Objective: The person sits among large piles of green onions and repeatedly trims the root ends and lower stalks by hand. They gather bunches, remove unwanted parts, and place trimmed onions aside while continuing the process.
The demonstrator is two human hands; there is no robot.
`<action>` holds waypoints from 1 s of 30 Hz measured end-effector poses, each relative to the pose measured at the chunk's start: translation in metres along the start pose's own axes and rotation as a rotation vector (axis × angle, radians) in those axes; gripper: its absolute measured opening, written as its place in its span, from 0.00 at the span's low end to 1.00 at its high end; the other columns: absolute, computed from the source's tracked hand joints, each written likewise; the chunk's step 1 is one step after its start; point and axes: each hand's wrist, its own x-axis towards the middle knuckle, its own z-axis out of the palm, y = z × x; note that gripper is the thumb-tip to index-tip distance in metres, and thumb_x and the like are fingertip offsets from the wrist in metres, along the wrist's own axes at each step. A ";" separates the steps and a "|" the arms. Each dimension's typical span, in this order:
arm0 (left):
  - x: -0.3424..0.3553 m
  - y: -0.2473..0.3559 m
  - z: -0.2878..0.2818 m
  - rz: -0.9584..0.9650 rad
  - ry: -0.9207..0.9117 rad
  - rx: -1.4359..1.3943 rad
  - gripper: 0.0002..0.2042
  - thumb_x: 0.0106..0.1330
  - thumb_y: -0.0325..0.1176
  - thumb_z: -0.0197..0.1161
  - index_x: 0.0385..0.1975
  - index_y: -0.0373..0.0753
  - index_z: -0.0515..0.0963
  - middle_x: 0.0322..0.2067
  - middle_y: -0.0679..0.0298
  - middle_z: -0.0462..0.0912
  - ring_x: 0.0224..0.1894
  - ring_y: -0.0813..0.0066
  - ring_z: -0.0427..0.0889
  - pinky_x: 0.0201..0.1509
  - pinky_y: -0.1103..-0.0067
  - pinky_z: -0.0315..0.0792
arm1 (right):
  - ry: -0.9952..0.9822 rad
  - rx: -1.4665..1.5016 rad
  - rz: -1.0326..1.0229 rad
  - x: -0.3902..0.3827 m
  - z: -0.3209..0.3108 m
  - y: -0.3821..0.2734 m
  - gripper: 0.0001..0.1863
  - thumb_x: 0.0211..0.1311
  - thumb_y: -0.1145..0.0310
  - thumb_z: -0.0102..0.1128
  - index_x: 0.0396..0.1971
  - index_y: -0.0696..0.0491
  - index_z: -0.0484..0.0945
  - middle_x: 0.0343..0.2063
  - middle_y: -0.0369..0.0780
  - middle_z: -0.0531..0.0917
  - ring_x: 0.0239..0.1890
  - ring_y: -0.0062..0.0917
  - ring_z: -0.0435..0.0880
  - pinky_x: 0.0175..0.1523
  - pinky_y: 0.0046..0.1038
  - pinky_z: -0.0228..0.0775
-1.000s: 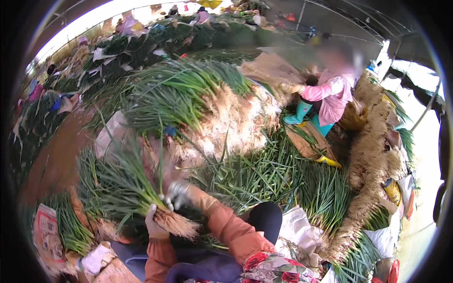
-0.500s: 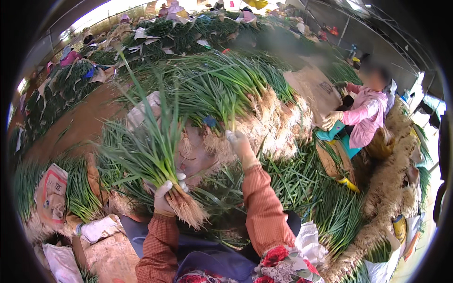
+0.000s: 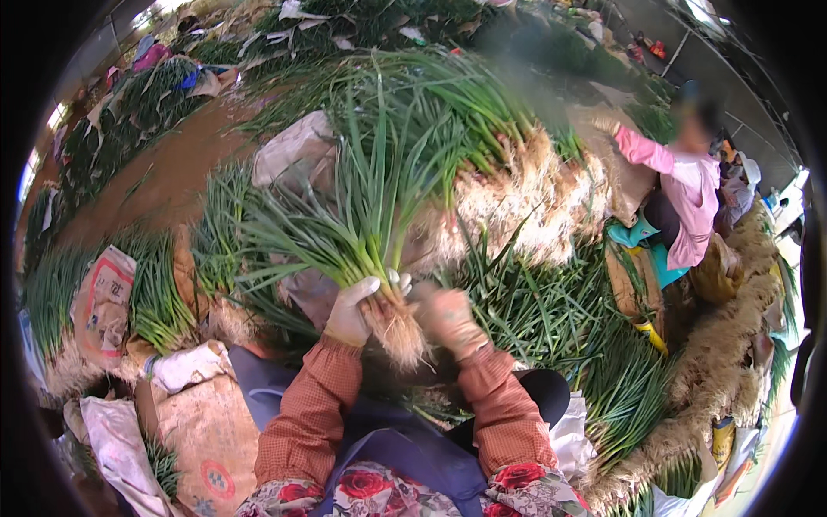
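In its pale glove, my left hand (image 3: 351, 312) is closed around a bunch of green onions (image 3: 366, 250) just above the roots. The long leaves fan up and away from me, and the tangled roots (image 3: 398, 334) hang toward my lap. My right hand (image 3: 450, 320), smeared by motion, is just right of those roots; its fingers are too blurred to read. Beyond both hands lies a large heap of green onions (image 3: 482, 112), its pale roots (image 3: 517, 211) facing me. Loose green leaves (image 3: 525, 293) cover the ground to the right of my hands.
A person in a pink top (image 3: 689, 194) sits at the right, one arm stretched toward the heap. Along the right runs a long row of onion roots (image 3: 715, 345). At the left are upright bundles (image 3: 155, 293), a printed sack (image 3: 103, 302) and a brown sheet (image 3: 207, 439).
My left hand has moved right and slightly up with the bunch. My right hand has come back from the heap to beside the bunch's roots. The other person's arm has reached out.
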 end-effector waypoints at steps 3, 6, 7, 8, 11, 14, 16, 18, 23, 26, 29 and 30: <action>-0.011 0.000 -0.011 0.143 -0.088 -0.167 0.17 0.60 0.32 0.59 0.48 0.33 0.72 0.42 0.57 0.78 0.49 0.58 0.76 0.58 0.62 0.73 | 0.098 1.297 0.874 0.007 -0.026 0.024 0.06 0.66 0.71 0.53 0.40 0.53 0.75 0.18 0.37 0.80 0.15 0.19 0.75 0.19 0.19 0.67; -0.021 0.003 -0.031 0.114 -0.191 -0.215 0.17 0.59 0.32 0.60 0.47 0.34 0.71 0.40 0.59 0.75 0.49 0.59 0.76 0.54 0.65 0.74 | 0.030 1.394 0.553 0.024 -0.029 0.012 0.14 0.72 0.65 0.49 0.49 0.58 0.73 0.24 0.39 0.82 0.16 0.16 0.73 0.22 0.13 0.66; -0.026 0.000 -0.033 0.084 -0.171 -0.237 0.18 0.59 0.32 0.60 0.48 0.34 0.70 0.40 0.59 0.76 0.49 0.59 0.76 0.53 0.66 0.75 | -0.125 1.428 0.501 0.034 -0.021 0.000 0.17 0.71 0.64 0.49 0.52 0.60 0.71 0.24 0.38 0.81 0.17 0.16 0.73 0.24 0.13 0.66; -0.027 -0.007 -0.031 0.044 -0.164 -0.266 0.19 0.59 0.32 0.60 0.48 0.34 0.70 0.40 0.58 0.76 0.49 0.59 0.76 0.52 0.66 0.75 | -0.268 1.448 0.453 0.042 -0.020 -0.005 0.20 0.71 0.63 0.50 0.54 0.61 0.70 0.24 0.38 0.81 0.18 0.16 0.74 0.26 0.12 0.66; -0.039 -0.010 -0.018 0.027 -0.062 -0.043 0.20 0.61 0.38 0.60 0.46 0.29 0.71 0.48 0.52 0.74 0.48 0.58 0.77 0.56 0.67 0.74 | -0.313 1.686 0.517 0.055 -0.015 -0.025 0.18 0.69 0.63 0.52 0.51 0.60 0.73 0.22 0.33 0.78 0.20 0.13 0.73 0.26 0.14 0.64; -0.048 0.002 -0.033 -0.008 0.003 0.075 0.20 0.61 0.39 0.59 0.45 0.27 0.72 0.51 0.51 0.74 0.55 0.57 0.73 0.59 0.66 0.73 | -0.353 1.539 0.462 0.052 0.005 -0.038 0.16 0.69 0.63 0.53 0.48 0.60 0.75 0.22 0.32 0.78 0.19 0.12 0.72 0.24 0.15 0.62; -0.047 0.000 -0.048 -0.035 -0.034 0.060 0.20 0.62 0.40 0.59 0.44 0.27 0.72 0.51 0.50 0.73 0.58 0.56 0.72 0.60 0.66 0.72 | -0.385 1.769 0.533 0.046 0.013 -0.044 0.16 0.68 0.59 0.55 0.41 0.58 0.77 0.20 0.33 0.78 0.17 0.14 0.71 0.21 0.16 0.60; -0.048 -0.007 -0.063 -0.026 -0.114 -0.053 0.20 0.62 0.40 0.59 0.44 0.27 0.73 0.51 0.50 0.73 0.59 0.55 0.72 0.61 0.65 0.71 | -0.434 1.925 0.516 0.039 -0.010 -0.050 0.16 0.68 0.57 0.55 0.36 0.56 0.79 0.18 0.35 0.79 0.17 0.16 0.71 0.20 0.16 0.58; -0.049 -0.014 -0.043 -0.125 0.016 0.022 0.19 0.62 0.39 0.59 0.45 0.28 0.73 0.42 0.50 0.79 0.51 0.53 0.78 0.59 0.61 0.73 | -0.205 1.753 0.731 0.033 0.032 -0.041 0.11 0.65 0.69 0.60 0.41 0.60 0.80 0.24 0.35 0.83 0.18 0.15 0.74 0.20 0.18 0.63; -0.042 -0.024 -0.053 -0.041 0.081 0.029 0.17 0.60 0.36 0.60 0.43 0.28 0.73 0.37 0.52 0.80 0.45 0.55 0.81 0.57 0.62 0.73 | -0.039 1.796 0.781 0.019 0.049 -0.046 0.08 0.63 0.70 0.62 0.39 0.58 0.79 0.34 0.35 0.84 0.30 0.12 0.77 0.30 0.15 0.68; -0.040 -0.026 -0.057 0.078 0.113 0.037 0.16 0.59 0.35 0.61 0.42 0.29 0.74 0.37 0.52 0.80 0.44 0.57 0.80 0.53 0.65 0.75 | 0.162 1.855 0.630 -0.003 0.035 -0.037 0.05 0.61 0.67 0.64 0.32 0.52 0.78 0.27 0.34 0.82 0.28 0.12 0.79 0.30 0.15 0.72; -0.041 -0.023 -0.058 0.108 0.105 0.027 0.16 0.61 0.36 0.60 0.42 0.29 0.74 0.37 0.52 0.80 0.43 0.57 0.80 0.52 0.64 0.75 | 0.301 2.015 0.613 -0.006 0.028 -0.033 0.06 0.61 0.67 0.65 0.31 0.51 0.78 0.25 0.34 0.81 0.28 0.13 0.80 0.31 0.15 0.74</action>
